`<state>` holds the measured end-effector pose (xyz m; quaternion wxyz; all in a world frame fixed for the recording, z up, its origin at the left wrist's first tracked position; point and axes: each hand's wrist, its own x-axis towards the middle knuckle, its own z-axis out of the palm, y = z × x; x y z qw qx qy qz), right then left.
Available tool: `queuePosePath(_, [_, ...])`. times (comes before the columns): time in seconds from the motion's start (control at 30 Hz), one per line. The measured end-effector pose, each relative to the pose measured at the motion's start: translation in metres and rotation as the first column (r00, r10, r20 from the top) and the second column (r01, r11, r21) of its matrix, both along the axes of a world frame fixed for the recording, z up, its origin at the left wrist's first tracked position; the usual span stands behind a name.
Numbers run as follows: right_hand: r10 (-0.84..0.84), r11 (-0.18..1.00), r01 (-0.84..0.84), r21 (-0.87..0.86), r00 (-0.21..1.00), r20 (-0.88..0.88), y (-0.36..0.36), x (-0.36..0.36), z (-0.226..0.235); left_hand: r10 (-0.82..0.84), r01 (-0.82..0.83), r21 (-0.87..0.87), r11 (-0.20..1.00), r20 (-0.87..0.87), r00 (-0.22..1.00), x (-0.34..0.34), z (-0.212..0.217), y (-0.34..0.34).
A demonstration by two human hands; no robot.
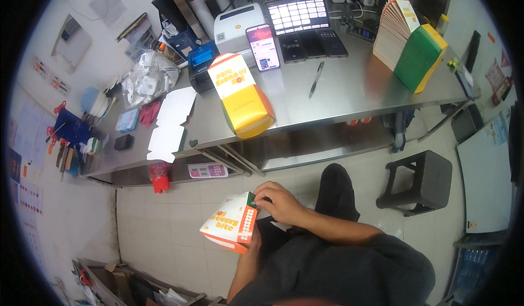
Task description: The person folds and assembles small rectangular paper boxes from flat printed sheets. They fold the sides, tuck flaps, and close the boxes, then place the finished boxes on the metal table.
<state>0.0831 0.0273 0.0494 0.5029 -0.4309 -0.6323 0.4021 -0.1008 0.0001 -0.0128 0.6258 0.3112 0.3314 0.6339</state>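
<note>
The left hand (252,244) clamps a white-and-orange carton (226,222) from below; the right hand (279,203) bends its fingers at the green flap (251,199), whether pinching it cannot be told.

From afar, I view a metal table (352,85) bearing a pen (316,81), a laptop (300,14), a printer (237,25) and a yellow-and-white carton (246,107).

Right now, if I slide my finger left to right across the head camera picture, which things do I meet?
Clear plastic bag → held white-and-orange carton → pen → dark stool → white panel.
</note>
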Motion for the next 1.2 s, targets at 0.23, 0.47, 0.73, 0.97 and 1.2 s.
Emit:
queuePosePath(0.23, [0.023, 0.999, -0.023, 0.031, 1.000, -0.001, -0.002, -0.001, 0.006, -0.014, 0.008, -0.092, 0.996, -0.060, 0.998, -0.010, 0.011, -0.002])
queuePosePath(0.47, [0.019, 0.999, -0.022, 0.045, 0.998, 0.063, -0.003, 0.004, 0.015, -0.057, 0.005, -0.206, 0.979, -0.246, 0.968, 0.010, 0.026, 0.005])
queuePosePath(0.73, [-0.001, 0.997, -0.015, 0.078, 0.980, 0.199, -0.005, 0.004, 0.014, -0.025, -0.004, -0.115, 0.993, -0.247, 0.969, 0.022, 0.047, -0.002])
queuePosePath(0.97, [0.179, 0.973, -0.198, 0.117, 0.972, 0.154, -0.010, 0.000, 0.029, -0.108, 0.028, -0.128, 0.991, -0.680, 0.725, 0.003, 0.025, 0.003])
queuePosePath(1.2, [0.103, 0.945, -0.175, 0.276, 0.961, 0.258, -0.015, -0.016, 0.025, 0.022, 0.186, 0.170, 0.968, -0.792, 0.611, 0.016, 0.035, 0.002])
